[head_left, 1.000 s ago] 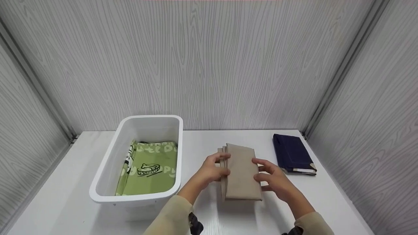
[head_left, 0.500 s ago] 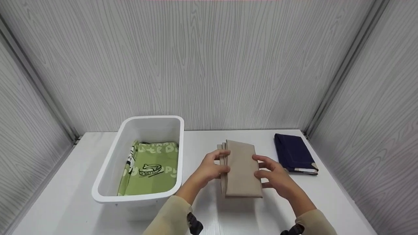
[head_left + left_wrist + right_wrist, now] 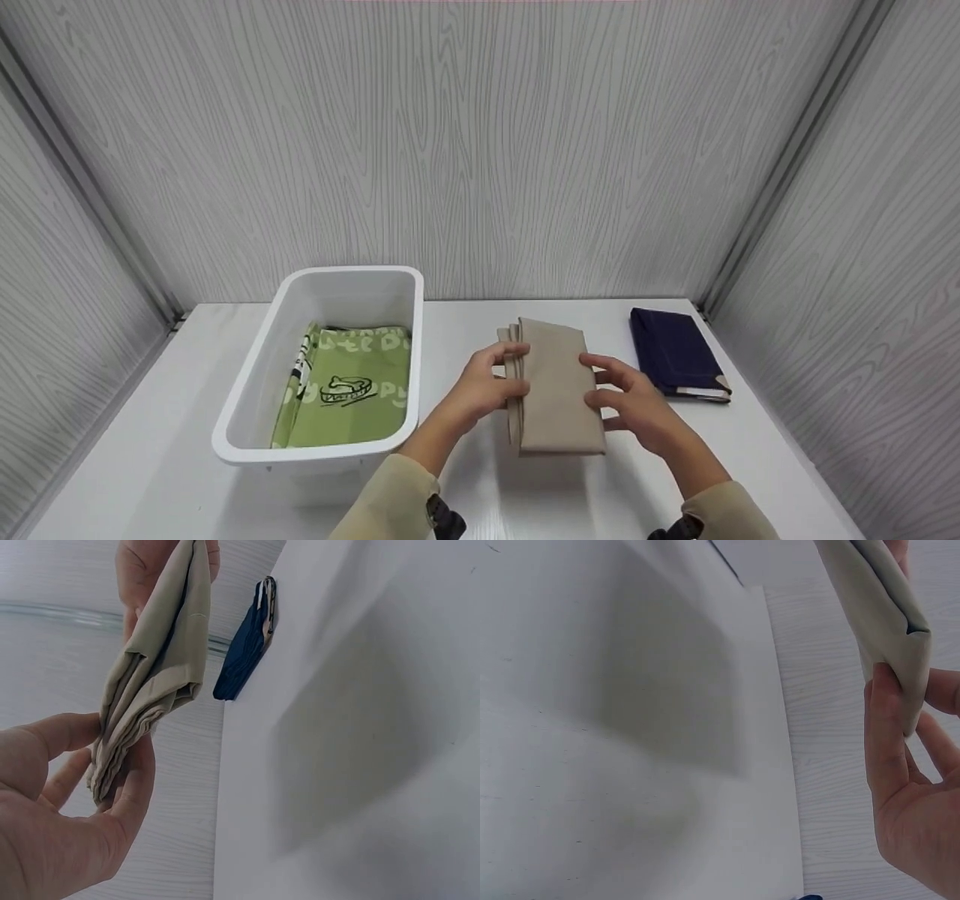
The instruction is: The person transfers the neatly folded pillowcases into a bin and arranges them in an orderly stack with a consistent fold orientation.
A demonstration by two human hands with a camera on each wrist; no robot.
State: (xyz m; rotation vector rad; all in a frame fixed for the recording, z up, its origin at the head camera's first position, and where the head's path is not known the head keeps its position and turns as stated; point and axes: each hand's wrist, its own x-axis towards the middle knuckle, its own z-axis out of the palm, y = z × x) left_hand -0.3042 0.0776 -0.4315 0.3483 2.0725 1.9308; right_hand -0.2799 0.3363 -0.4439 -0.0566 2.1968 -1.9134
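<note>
A folded beige cloth (image 3: pixel 559 390) is held up between both hands, its shadow falling on the white tabletop beneath. My left hand (image 3: pixel 480 390) pinches the left side, where several layers stack along the edge. The opposite edge is gripped by my right hand (image 3: pixel 634 401), with some of its fingers behind the cloth. Seen from the left wrist, the cloth (image 3: pixel 154 664) is thick and loosely layered, with a dark line inside one fold. In the right wrist view, the right hand's thumb and fingers (image 3: pixel 889 739) clasp a smooth folded end.
To the left stands a white plastic bin (image 3: pixel 244 397) holding folded green fabric (image 3: pixel 352 412) with pale lettering and black drawings. A folded dark blue fabric bundle (image 3: pixel 675 349) lies at the right back of the table. Grey wood-grain panels (image 3: pixel 480 150) enclose the table.
Both hands have shifted the beige cloth slightly upward in the head view, mostly in the first half second. The grip looks the same. Bin and blue bundle stay in place.
</note>
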